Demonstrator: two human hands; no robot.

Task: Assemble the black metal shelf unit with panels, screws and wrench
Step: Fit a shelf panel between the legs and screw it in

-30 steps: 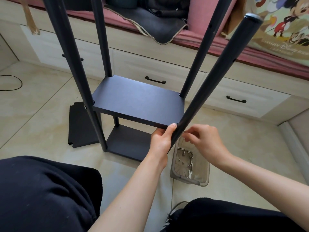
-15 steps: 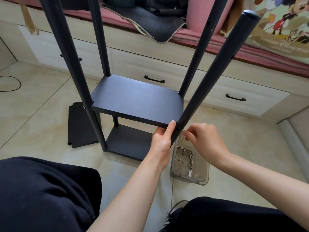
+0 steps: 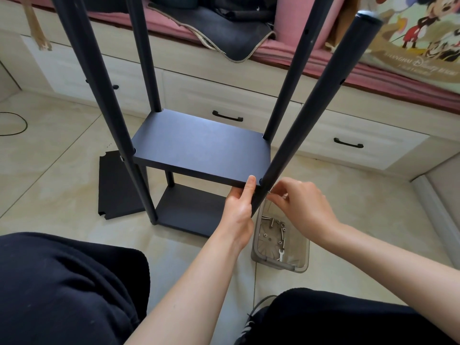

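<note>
Shelf unit (image 3: 199, 150) stands on the tiled floor (image 3: 62, 150) in front of the seated person: four black poles, an upper panel (image 3: 201, 148) fixed partway up, a lower panel (image 3: 191, 210) down near the floor.

Left hand (image 3: 239, 207) grips the near edge of the upper panel at its right corner, thumb up along the edge, fingers under and out of sight.

Right hand (image 3: 302, 202) sits just right of the near right pole (image 3: 316, 103), at the level of the panel's underside. Fingertips pinched together on something small and silvery against the pole; too small to tell whether screw or tool.

A spare panel (image 3: 117, 188) lies flat on the floor left of the unit, its edge passing behind the near left pole (image 3: 99, 95).

Clear plastic tray (image 3: 281, 242) on the floor right below the hands, touching or nearly touching the lower panel's corner. In it: loose screws (image 3: 273, 226), and a small flat wrench (image 3: 280, 255) at the near end.

Behind the unit, pale drawers (image 3: 224, 103) with black handles, pink bedding (image 3: 273, 51) above.
</note>
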